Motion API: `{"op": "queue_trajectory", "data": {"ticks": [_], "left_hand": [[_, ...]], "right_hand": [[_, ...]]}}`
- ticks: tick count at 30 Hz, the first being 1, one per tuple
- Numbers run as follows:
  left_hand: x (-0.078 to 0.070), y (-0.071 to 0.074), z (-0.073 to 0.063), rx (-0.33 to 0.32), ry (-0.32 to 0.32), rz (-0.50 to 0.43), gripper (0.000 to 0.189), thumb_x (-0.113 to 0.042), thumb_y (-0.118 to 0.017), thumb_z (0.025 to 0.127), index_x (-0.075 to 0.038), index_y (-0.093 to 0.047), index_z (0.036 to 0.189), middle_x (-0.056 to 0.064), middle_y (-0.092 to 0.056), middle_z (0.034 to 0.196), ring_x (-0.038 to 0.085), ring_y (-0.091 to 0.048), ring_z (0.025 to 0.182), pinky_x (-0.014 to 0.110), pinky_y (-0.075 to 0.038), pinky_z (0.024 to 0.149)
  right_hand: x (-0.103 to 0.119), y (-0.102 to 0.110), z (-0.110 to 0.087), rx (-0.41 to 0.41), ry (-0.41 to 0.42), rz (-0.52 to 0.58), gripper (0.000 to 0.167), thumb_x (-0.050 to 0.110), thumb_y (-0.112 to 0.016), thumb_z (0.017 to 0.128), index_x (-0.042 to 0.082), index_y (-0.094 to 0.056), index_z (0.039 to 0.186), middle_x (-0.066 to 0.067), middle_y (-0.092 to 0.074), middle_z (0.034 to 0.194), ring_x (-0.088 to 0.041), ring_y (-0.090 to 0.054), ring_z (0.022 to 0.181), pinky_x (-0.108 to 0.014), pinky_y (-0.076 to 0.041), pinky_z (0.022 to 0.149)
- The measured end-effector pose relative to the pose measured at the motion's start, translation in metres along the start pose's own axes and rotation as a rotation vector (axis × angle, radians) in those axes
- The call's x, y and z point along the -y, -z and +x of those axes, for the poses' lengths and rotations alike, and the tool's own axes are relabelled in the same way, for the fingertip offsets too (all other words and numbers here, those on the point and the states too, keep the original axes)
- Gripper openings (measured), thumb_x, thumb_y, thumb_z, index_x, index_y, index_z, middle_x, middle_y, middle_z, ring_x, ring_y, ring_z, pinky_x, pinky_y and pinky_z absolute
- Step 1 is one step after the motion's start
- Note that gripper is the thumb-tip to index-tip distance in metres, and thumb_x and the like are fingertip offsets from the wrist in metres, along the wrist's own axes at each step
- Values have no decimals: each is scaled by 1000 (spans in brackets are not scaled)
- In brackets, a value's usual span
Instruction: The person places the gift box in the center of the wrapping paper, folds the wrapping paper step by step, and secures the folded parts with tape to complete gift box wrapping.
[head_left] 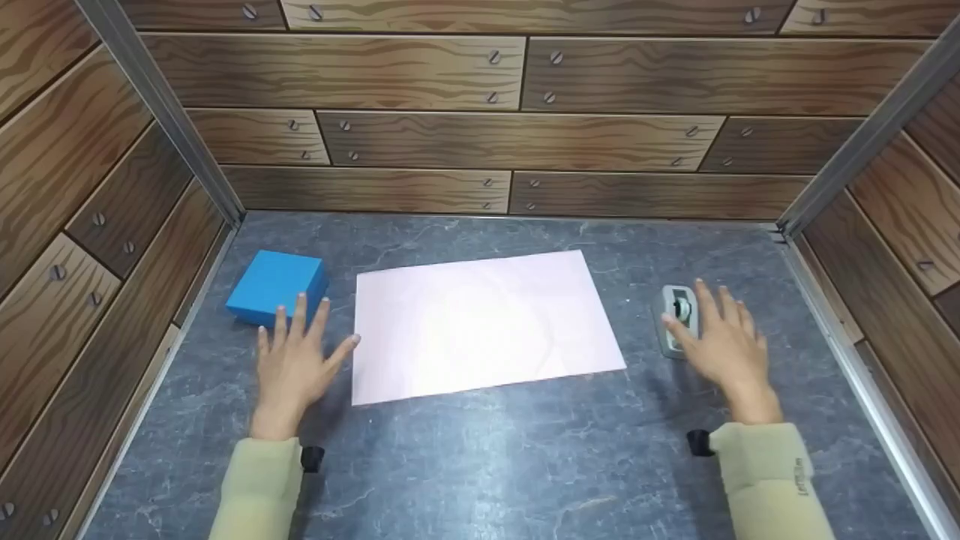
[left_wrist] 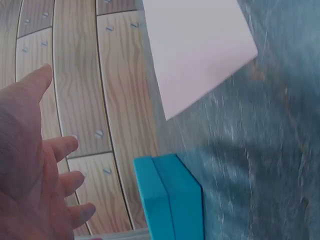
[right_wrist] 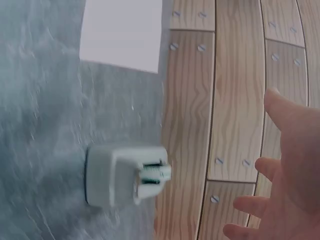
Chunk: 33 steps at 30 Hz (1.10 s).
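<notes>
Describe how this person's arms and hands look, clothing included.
The left hand and right hand are bare, without gloves. The left sleeve and right sleeve are pale yellow; dark lettering marks the right one. A small black piece juts from each sleeve's inner side.

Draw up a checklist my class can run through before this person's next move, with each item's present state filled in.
1. Left hand free: ok; spread near the blue box, holding nothing.
2. Right hand free: ok; open by the tape dispenser, holding nothing.
3. Pale pink paper sheet clear of objects: ok; box and dispenser stand on either side of it.
4. Dispenser in hand: not ok; it stands on the tabletop, ungripped.
5. Loose tape end ready: cannot tell; too blurred to make out.
6. Box contents checked: cannot tell; no opening shows.
</notes>
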<state>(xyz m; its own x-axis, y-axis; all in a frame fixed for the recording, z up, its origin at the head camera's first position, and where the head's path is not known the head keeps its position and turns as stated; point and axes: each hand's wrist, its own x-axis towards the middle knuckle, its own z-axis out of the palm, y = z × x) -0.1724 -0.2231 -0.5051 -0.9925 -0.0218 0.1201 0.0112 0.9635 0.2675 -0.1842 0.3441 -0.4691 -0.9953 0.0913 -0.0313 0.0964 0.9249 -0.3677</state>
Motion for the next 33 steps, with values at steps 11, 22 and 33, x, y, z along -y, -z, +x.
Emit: {"op": "queue_trajectory", "data": {"ticks": [11,22,33], "left_hand": [[-29,-21,-13,37,-56,3,86,-66,-54,89,-8,-39,151,28,-33,151,50,-33,135,67,-13,110],[-49,-53,-22,139,-138,-4,60,-45,-70,88,-5,-59,131,23,-57,126,45,-55,115,65,-37,98],[-50,-66,-22,130,-192,39,47,-45,-69,89,-6,-66,115,18,-62,109,40,-59,102,61,-44,90]], "right_hand": [[17,-37,-5,29,64,46,86,62,-48,95,6,-23,155,-31,-19,154,-58,-20,135,-77,-18,99],[33,-80,8,185,61,117,61,32,-61,96,-12,-47,136,-35,-47,136,-50,-42,127,-61,-33,104],[49,-90,23,166,-135,43,53,36,-65,91,-9,-61,119,-30,-60,116,-45,-59,101,-59,-48,82]]}}
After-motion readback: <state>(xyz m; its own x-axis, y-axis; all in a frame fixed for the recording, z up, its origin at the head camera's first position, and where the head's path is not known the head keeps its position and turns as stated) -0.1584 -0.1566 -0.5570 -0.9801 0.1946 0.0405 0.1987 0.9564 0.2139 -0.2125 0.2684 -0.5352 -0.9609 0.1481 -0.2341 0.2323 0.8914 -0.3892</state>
